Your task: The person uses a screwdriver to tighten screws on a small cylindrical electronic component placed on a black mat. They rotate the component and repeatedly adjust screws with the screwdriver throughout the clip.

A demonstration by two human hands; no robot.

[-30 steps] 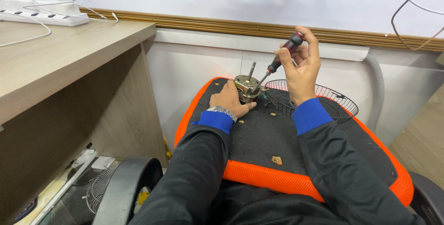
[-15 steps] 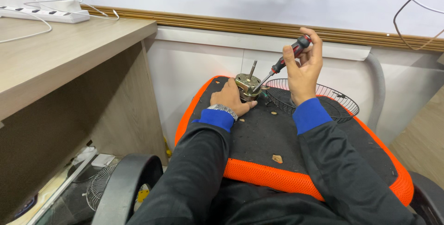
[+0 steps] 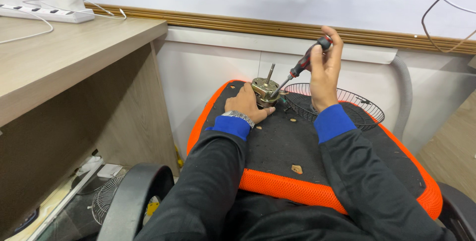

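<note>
Fan motor (image 3: 265, 90) sits under left fingers (image 3: 262, 112), screwdriver (image 3: 300, 67) apparently touching.

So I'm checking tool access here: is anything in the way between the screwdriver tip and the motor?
Nothing visible. The right hand holds the screwdriver slanted down, its tip right at the top of the motor, which the left hand steadies. The shaft stands just left of the tip, and the fan grille lies behind.

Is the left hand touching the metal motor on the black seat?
Touching. In the head view the left hand lies against the side of the motor, fingers wrapped at its base, with no gap visible between them.
</note>
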